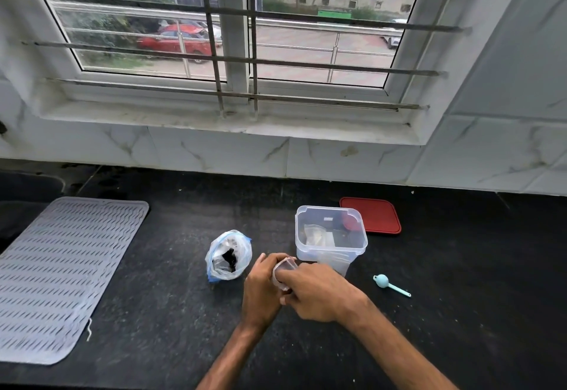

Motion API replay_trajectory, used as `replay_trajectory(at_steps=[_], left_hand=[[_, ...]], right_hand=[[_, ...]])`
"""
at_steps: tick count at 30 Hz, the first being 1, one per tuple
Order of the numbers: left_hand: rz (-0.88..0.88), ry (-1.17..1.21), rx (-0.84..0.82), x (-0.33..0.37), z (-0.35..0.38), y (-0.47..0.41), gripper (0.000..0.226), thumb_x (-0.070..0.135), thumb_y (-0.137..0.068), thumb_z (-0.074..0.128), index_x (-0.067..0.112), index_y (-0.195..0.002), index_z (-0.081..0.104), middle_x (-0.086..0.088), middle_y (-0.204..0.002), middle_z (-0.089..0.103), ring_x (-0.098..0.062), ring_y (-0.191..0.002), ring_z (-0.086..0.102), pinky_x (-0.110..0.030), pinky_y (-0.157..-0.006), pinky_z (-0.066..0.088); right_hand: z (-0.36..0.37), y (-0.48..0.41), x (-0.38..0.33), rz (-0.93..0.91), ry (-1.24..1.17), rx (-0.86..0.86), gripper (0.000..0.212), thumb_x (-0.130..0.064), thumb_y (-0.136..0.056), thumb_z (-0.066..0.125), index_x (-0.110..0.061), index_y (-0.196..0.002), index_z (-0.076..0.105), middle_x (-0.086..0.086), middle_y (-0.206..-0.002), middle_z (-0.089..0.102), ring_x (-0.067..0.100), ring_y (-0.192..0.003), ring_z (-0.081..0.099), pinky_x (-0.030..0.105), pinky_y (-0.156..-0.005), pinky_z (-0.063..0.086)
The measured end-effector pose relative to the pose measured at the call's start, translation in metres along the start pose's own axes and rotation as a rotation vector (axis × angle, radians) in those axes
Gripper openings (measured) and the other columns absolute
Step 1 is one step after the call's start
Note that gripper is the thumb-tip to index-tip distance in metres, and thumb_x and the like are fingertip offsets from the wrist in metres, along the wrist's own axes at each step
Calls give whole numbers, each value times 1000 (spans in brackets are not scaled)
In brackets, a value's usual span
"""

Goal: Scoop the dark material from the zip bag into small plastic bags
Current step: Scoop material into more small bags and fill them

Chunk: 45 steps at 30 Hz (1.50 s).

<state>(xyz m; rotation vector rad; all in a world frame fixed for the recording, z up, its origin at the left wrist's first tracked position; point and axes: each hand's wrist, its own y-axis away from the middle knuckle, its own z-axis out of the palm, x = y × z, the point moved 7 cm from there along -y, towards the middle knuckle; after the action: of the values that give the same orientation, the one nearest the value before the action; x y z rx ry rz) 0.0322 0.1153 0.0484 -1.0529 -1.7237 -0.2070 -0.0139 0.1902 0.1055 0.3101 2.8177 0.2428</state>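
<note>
A zip bag (228, 254) with a blue seal stands open on the black counter, dark material visible inside. Just right of it, both hands hold one small clear plastic bag (283, 268) above the counter. My left hand (262, 288) grips its left side. My right hand (316, 293) pinches its right side, fingers curled over the top. A light blue scoop (389, 284) lies on the counter to the right, apart from both hands.
A clear plastic box (331, 237) holding several small bags stands behind the hands. Its red lid (372, 214) lies flat behind it. A grey drying mat (61, 273) covers the counter's left side. A tiled wall and window sill run along the back.
</note>
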Motion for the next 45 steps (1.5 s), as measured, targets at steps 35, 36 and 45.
replay_trajectory(at_steps=[35, 36, 45], left_hand=[[-236, -116, -264, -43, 91, 34, 93, 52, -71, 79, 31, -149, 33, 22, -146, 40, 7, -133, 38, -13, -108, 33], [-246, -144, -273, -46, 92, 36, 96, 50, -71, 81, 30, -150, 30, 24, -147, 35, 10, -133, 33, -7, -108, 27], [-288, -212, -333, -60, 98, 44, 97, 46, -73, 80, 25, -152, 27, 18, -152, 34, 10, -136, 27, 4, -105, 13]], right_hand=[[37, 29, 95, 117, 137, 46, 30, -11, -90, 60, -18, -119, 61, 4, -114, 67, 25, -101, 67, 39, -81, 55], [42, 27, 100, 113, 157, 24, 32, -7, -90, 58, -18, -120, 61, 4, -113, 67, 27, -101, 67, 39, -77, 54], [48, 27, 124, 54, 84, 51, 35, -12, -94, 53, -26, -125, 60, -2, -114, 67, 22, -106, 64, 39, -82, 54]])
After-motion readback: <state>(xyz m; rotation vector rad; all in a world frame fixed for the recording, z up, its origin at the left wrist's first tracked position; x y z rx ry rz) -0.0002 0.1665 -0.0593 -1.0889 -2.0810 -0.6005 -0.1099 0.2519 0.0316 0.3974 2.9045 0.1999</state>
